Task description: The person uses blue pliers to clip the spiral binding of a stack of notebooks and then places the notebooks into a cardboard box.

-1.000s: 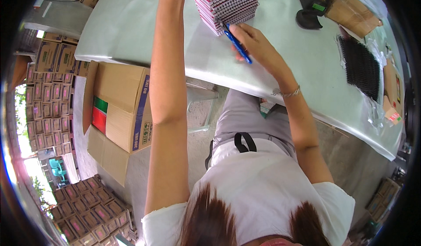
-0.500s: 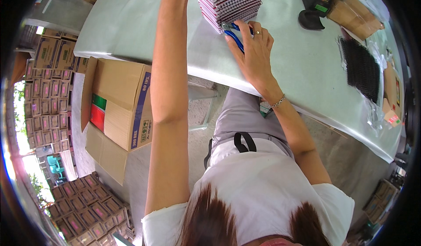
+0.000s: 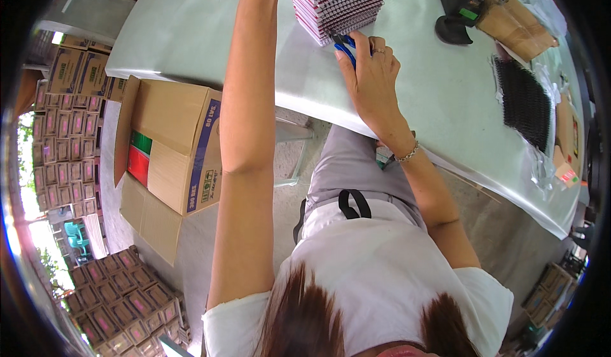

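At the near lower corner of the notebook stack point(image 3: 347, 7), the right hand point(image 3: 377, 83) has its fingers curled round a pair of blue-handled pliers point(image 3: 344, 54), the tips meeting or nearly meeting the stack. The left forearm point(image 3: 250, 83) passes to the left of the stack; its hand lies beyond the upper edge of the view, so I cannot tell what those fingers are doing. The stack stands upright on the desk point(image 3: 445, 96), and the rows of dark coils on its side suggest that binding is already in place there. How many coil ends have been worked with the pliers, and how many remain, is too small to judge, and the top of the stack is out of view. Well to the right of the stack lies a bundle of black coils point(image 3: 523, 96), apparently unused. Left of the stack and nearer the body, beside the desk, an open cardboard box point(image 3: 167, 112) holds something red and green.
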Motion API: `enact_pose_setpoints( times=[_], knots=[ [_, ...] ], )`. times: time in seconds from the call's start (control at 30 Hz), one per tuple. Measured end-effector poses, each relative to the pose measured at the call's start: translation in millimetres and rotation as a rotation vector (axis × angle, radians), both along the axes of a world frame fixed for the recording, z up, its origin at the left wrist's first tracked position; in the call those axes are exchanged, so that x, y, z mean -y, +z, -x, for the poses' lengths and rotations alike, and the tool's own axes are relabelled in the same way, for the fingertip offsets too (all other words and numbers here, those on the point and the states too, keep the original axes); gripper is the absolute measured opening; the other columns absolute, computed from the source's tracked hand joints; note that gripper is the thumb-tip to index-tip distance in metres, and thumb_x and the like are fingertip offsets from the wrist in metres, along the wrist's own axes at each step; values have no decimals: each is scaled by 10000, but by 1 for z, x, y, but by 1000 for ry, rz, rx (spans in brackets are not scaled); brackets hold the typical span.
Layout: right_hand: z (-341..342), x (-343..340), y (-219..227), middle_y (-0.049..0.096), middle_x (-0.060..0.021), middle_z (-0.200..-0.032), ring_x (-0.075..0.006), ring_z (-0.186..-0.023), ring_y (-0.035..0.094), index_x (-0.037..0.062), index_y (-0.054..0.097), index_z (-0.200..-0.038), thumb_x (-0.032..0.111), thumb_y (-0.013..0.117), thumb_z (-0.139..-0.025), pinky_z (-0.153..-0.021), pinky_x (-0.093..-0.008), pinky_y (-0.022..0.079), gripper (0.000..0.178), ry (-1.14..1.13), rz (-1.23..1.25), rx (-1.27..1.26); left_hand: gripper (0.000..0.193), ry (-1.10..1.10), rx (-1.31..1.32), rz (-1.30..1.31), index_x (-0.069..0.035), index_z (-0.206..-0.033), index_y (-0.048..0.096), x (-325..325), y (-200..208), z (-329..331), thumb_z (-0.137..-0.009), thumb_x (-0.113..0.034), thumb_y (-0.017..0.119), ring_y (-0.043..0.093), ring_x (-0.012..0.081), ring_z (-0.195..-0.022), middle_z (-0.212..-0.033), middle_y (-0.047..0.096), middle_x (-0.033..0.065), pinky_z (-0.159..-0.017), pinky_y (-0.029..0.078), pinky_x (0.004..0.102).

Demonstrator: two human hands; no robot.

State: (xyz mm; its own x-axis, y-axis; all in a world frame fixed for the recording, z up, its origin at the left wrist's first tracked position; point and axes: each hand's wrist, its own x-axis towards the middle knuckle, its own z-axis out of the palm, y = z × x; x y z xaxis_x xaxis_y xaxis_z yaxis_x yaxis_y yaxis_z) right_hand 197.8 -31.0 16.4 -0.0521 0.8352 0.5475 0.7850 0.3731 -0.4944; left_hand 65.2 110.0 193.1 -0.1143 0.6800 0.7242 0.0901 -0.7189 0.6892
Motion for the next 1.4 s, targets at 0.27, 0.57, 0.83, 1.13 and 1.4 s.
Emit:
enact_pose_setpoints(
  times=[0.27,0.57,0.83,1.13,1.4],
  knots=[
    [7,-7,-16,562,-205,-1141,-320,-1059,509,69,545,-1285,315,640,-966,-979,-465,316,414,-26,-75,47,363,6,-10,14,-41,-1046,702,-2,-1,2,-1005,-322,477,446,83,-652,-781,544,-14,-566,347,249],
    [-30,-39,28,597,-57,-677,-170,-576,594,42,588,-1078,391,502,-1044,-545,-318,449,361,539,1019,-822,361,-49,2,67,-26,-1069,697,-5,-2,4,-1011,-307,477,458,96,-722,-857,565,-1,-637,370,263],
    [-11,2,11,612,-159,-1042,-305,-936,569,27,602,-1202,345,625,-974,-895,-445,429,392,43,-7,0,343,-26,18,-9,-33,-1052,690,-7,-3,-1,-1015,-300,479,465,86,-711,-828,556,-16,-630,373,258],
    [-1,-7,-17,495,-127,-1182,-280,-1070,472,63,554,-1281,334,692,-927,-979,-456,319,467,-37,-103,117,334,-24,22,-37,-47,-1036,686,-9,-5,0,-1015,-307,478,484,78,-703,-825,567,-18,-621,377,246],
    [3,-11,-21,504,-126,-1163,-275,-1029,480,69,555,-1274,330,690,-930,-947,-449,330,453,-46,-109,142,368,-19,8,-25,-46,-1053,685,-6,-4,1,-1008,-345,475,470,68,-643,-784,564,-23,-564,361,240]
  ],
)
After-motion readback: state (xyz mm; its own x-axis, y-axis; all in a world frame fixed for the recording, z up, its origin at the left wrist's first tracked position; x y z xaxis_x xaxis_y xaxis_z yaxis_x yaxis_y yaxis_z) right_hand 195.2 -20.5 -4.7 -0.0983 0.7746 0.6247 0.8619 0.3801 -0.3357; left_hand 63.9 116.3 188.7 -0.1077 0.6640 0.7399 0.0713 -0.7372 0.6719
